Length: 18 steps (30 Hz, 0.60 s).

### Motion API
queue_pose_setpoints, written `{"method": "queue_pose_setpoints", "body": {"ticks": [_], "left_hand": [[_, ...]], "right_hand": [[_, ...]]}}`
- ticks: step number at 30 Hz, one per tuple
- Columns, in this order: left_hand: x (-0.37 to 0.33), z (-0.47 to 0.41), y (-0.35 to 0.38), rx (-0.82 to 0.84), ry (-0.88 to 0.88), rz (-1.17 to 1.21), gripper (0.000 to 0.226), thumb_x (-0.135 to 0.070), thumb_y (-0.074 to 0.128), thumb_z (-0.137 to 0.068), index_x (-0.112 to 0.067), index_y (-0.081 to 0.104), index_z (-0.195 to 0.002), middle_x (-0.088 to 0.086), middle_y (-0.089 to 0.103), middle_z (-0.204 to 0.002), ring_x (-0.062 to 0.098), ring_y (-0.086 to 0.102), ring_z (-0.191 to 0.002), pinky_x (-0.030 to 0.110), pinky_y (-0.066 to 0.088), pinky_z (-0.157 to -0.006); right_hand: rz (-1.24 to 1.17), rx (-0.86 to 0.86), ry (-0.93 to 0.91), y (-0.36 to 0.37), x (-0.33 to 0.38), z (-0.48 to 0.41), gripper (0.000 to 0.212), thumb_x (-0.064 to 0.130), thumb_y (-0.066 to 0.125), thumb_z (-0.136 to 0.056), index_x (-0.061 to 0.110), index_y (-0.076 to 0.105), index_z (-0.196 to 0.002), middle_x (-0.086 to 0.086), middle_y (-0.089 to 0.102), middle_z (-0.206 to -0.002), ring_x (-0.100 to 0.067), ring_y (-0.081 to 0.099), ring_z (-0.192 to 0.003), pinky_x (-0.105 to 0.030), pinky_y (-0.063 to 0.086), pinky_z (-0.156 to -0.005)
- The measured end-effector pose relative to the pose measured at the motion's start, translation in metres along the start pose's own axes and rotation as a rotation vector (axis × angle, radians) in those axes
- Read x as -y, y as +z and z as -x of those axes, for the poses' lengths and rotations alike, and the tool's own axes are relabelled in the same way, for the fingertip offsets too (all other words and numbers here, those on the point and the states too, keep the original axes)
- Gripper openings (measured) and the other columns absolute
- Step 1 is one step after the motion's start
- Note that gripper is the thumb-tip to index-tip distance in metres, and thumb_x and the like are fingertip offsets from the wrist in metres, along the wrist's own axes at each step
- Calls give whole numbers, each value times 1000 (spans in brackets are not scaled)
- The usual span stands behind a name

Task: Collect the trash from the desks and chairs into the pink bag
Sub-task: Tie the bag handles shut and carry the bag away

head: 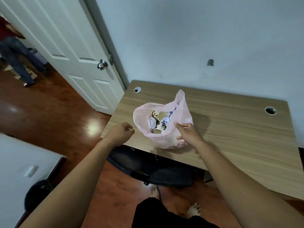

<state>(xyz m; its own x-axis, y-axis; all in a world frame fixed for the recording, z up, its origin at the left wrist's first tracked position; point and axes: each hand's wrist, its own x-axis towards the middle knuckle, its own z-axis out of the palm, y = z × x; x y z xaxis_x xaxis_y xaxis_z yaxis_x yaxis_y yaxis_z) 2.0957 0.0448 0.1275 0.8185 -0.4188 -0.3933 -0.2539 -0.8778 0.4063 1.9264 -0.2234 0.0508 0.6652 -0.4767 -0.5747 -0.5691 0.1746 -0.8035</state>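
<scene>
The pink bag point(179, 111) stands with its mouth wide on the wooden desk point(238, 134), near the front left corner. Inside lie spotted paper cups point(158, 115) and crumpled white paper point(152, 123). My right hand point(187, 133) is at the bag's near right rim, and a thin pale stick point(185, 128) is pinched between its fingers. My left hand point(122, 131) hovers just left of the bag over the desk's corner. Its fingers are curled and I see nothing in them.
A black office chair point(153, 170) is tucked under the desk's front edge, with my bare feet behind it. A thin thread point(156, 153) hangs off the desk edge. A white door point(69, 51) stands open at left, and another person stands beyond it. A white desk corner point(24, 162) is at lower left.
</scene>
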Motion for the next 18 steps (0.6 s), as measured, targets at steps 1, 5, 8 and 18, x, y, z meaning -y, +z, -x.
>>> {"method": "queue_pose_setpoints", "body": {"ticks": [1,5,8,18], "left_hand": [[-5,-11,-5,-82,8,35,32,-41,64,-100,-21,74,-123,-4,74,-120,18,69,-111,32,53,-90],[-18,-54,-8,-218,55,140,45,-43,68,-100,-12,68,-134,5,69,-135,25,64,-127,32,47,-99],[-24,-80,-5,-175,89,144,58,-45,71,-100,-9,61,-145,11,65,-144,31,61,-134,39,47,-109],[-12,-177,7,13,126,178,24,-29,81,-92,-10,67,-91,8,73,-88,33,70,-92,33,40,-69]], "right_hand": [[-58,-17,20,0,8,-3,67,64,71,-97,16,54,-140,-5,67,-135,-24,80,-96,-41,67,-73],[-235,-4,90,10,29,-13,88,55,78,-95,17,37,-162,-4,64,-139,-22,82,-98,-46,67,-93],[-257,-2,134,20,32,-22,69,44,81,-96,10,54,-149,1,72,-108,-16,77,-78,-36,67,-78],[-94,-343,92,7,54,-33,10,22,72,-98,13,67,-99,-4,63,-69,-13,53,-47,-28,59,-51]]}}
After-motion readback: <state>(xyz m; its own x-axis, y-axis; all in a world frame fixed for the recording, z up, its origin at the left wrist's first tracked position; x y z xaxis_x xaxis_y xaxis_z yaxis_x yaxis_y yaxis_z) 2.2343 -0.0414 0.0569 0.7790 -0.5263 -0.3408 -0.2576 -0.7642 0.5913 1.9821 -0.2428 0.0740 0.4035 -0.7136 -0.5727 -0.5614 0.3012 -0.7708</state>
